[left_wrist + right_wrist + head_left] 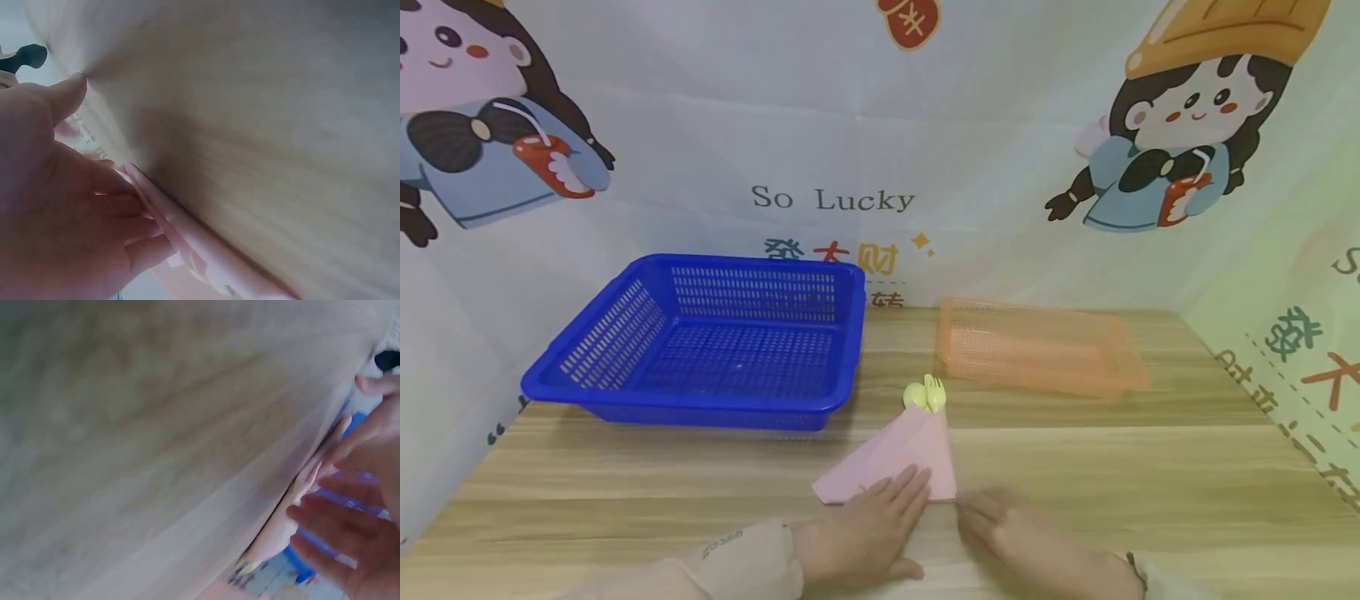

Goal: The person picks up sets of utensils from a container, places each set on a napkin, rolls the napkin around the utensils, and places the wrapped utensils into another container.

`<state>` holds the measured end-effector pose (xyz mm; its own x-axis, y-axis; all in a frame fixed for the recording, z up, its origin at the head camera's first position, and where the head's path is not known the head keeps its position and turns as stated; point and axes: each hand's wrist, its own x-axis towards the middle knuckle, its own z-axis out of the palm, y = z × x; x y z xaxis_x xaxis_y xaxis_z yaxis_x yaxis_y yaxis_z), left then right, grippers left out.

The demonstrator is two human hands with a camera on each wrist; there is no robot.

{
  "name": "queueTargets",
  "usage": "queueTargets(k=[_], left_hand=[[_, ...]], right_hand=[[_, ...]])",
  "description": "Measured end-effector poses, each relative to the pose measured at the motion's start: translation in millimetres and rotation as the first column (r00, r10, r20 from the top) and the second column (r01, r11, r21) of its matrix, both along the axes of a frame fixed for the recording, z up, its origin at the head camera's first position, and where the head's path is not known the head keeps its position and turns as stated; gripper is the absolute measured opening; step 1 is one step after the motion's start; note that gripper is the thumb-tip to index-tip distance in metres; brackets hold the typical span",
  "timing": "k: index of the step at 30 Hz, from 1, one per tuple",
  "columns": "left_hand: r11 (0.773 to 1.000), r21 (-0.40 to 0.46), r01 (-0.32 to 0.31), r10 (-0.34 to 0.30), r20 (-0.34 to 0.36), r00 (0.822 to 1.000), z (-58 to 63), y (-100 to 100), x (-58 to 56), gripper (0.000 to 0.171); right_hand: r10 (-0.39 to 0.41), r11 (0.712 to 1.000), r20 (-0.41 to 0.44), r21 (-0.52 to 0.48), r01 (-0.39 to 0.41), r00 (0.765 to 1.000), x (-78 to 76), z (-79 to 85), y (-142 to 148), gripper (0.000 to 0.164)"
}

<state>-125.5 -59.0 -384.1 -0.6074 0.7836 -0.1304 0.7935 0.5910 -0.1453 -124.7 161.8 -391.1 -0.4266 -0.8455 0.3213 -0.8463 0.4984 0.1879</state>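
A folded pink napkin (pixel 891 454) lies on the wooden table, tapering toward the far side. From its narrow end stick out the heads of a pale yellow spoon (pixel 914 396) and a matching fork (pixel 935 394); their handles are hidden in the folds. My left hand (pixel 868 529) rests with straight fingers on the napkin's near edge, thumb out to the side. Close by the napkin's lower right corner is my right hand (pixel 1011 529), slightly blurred. In the right wrist view its fingers (pixel 337 528) are loosely bent beside the napkin (pixel 275 534), with nothing held between them.
A large blue plastic basket (pixel 842 367) stands at the back left of the table. Behind and to the right of the napkin sits a shallow orange basket (pixel 1037 379). A printed cloth (pixel 1000 167) hangs along the back and sides.
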Motion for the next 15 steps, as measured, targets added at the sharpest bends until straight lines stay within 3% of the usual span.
queueTargets(k=[2, 4, 7, 12, 15], left_hand=[[1.0, 0.003, -0.006, 0.006, 0.009, 1.0, 0.6, -0.9, -0.8, 0.075], [1.0, 0.013, -0.009, 0.009, 0.016, 1.0, 0.8, -1.9, -1.6, 0.074], [0.999, 0.034, -0.011, 0.01, 0.026, 1.0, 0.2, -3.0, -2.4, 0.075], [0.998, 0.068, -0.008, 0.003, 0.076, 0.997, -1.4, -2.6, -3.0, 0.076], [0.997, 0.074, 0.016, -0.02, 0.047, 0.999, -2.1, -2.4, -2.7, 0.076]], right_hand=[[-0.075, 0.991, 0.107, -0.103, 0.086, 0.991, -4.1, 1.9, 0.3, 0.005], [-0.17, 0.972, 0.181, -0.133, 0.196, 0.969, -9.1, 3.2, -2.0, 0.013], [-0.281, 0.95, 0.215, -0.072, 0.302, 0.935, -14.8, 3.1, -9.9, 0.026], [-0.349, 0.934, 0.212, -0.001, 0.357, 0.913, -18.4, 0.2, -23.4, 0.027], [-0.373, 0.924, 0.227, 0.003, 0.382, 0.9, -18.3, -0.6, -29.1, 0.025]])
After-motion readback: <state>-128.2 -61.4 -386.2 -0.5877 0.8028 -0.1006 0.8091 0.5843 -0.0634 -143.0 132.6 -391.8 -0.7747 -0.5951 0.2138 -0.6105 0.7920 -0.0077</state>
